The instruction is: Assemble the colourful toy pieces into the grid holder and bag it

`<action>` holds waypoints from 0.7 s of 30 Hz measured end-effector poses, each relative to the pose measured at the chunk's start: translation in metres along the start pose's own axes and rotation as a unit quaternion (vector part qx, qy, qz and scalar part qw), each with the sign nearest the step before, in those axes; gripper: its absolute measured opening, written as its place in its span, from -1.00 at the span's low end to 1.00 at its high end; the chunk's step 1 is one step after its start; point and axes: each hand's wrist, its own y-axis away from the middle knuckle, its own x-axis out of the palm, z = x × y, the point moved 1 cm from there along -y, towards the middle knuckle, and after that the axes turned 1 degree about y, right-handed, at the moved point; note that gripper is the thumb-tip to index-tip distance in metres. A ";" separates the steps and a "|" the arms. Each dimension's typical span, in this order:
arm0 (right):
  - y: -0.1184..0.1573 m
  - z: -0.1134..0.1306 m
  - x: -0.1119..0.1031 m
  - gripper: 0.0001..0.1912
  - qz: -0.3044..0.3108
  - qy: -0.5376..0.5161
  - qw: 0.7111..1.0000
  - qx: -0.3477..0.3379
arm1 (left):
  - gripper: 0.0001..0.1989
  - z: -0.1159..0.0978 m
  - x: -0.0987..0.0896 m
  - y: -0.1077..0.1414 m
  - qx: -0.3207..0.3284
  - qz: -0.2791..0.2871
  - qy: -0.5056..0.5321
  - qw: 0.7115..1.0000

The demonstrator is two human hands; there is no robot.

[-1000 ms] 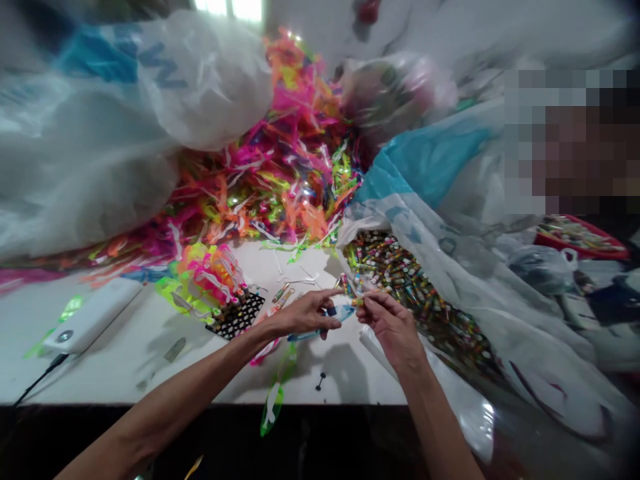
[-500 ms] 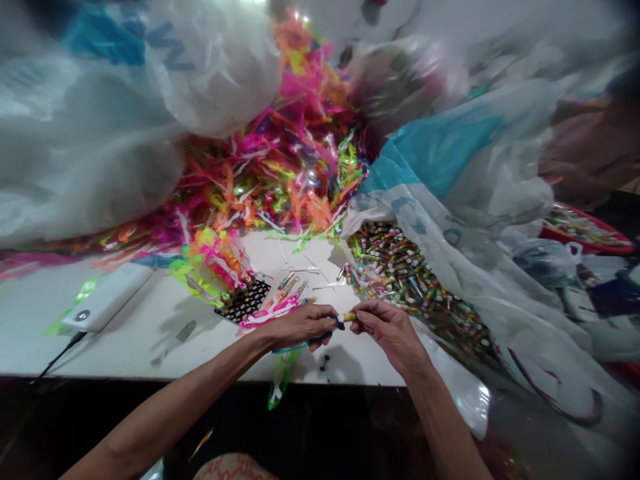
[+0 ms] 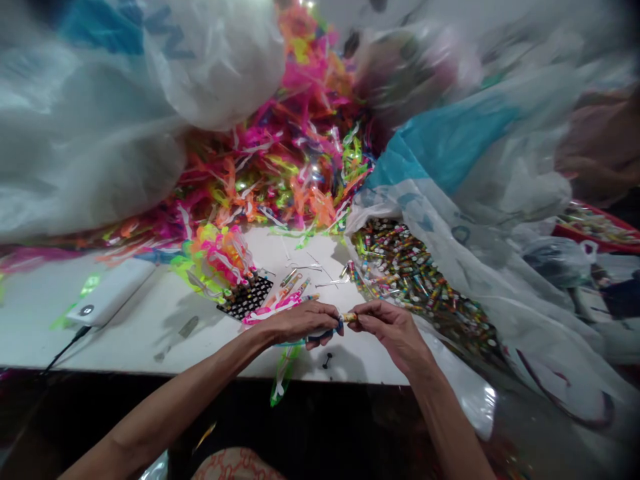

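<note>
Over the front of the white table, my left hand (image 3: 307, 321) is closed around a blue plastic piece, most of which its fingers hide. My right hand (image 3: 387, 327) pinches a small printed tube (image 3: 349, 318) by its right end. The tube's other end meets the blue piece at my left fingertips; whether it fits over it I cannot tell. Beside my left hand lie pink-and-white plastic pieces (image 3: 273, 310) and a black block with white dots (image 3: 249, 298). A green plastic piece (image 3: 284, 373) hangs past the table edge. Below my hands lies a small black dumbbell-shaped part (image 3: 327, 361).
An open bag of many printed tubes (image 3: 415, 267) lies at right. Bright plastic pieces (image 3: 295, 167) are heaped behind, between large bags. Thin metal wires (image 3: 325, 283) lie mid-table. A white box (image 3: 113, 293) with a cable sits left. A person (image 3: 597, 147) is at far right.
The view has shifted slightly. Both hands stay together at the tube, and a bit more blue shows at my left fingertips.
</note>
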 end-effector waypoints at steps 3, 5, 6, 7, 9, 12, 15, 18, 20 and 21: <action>-0.001 0.000 -0.001 -0.79 -0.019 -0.012 1.000 0.003 | -0.80 0.004 -0.001 -0.003 0.001 0.004 0.009 1.000; -0.001 -0.001 -0.002 -0.79 -0.019 -0.010 1.000 0.003 | -0.80 0.005 -0.003 -0.005 0.003 0.004 0.014 1.000; -0.001 -0.001 -0.001 -0.79 -0.013 -0.003 1.000 0.004 | -0.80 0.006 -0.004 -0.006 0.003 0.005 0.015 1.000; -0.001 -0.001 -0.001 -0.79 -0.007 0.007 1.000 0.006 | -0.81 0.006 -0.005 -0.007 0.002 0.006 0.017 1.000; -0.001 -0.002 -0.002 -0.78 -0.002 0.032 0.999 0.010 | -0.83 0.008 -0.006 -0.007 -0.003 0.007 0.019 1.000; 0.000 -0.002 -0.004 -0.77 0.005 0.074 0.997 0.014 | -0.84 0.009 -0.006 -0.003 -0.005 0.016 0.008 1.000; 0.002 -0.002 -0.003 -0.78 0.029 0.107 0.994 0.015 | -0.71 0.009 -0.003 0.000 -0.006 0.012 0.008 1.000; 0.004 -0.003 0.001 -0.82 0.042 0.125 0.991 0.006 | -0.60 0.010 -0.002 0.001 -0.013 -0.008 0.017 1.000; 0.003 -0.007 0.002 -0.83 0.038 0.124 0.992 0.003 | -0.58 0.010 -0.004 0.000 -0.005 -0.010 0.009 1.000; 0.000 -0.009 0.002 -0.82 0.036 0.122 0.992 0.005 | -0.58 0.010 -0.006 0.000 -0.004 -0.013 -0.004 1.000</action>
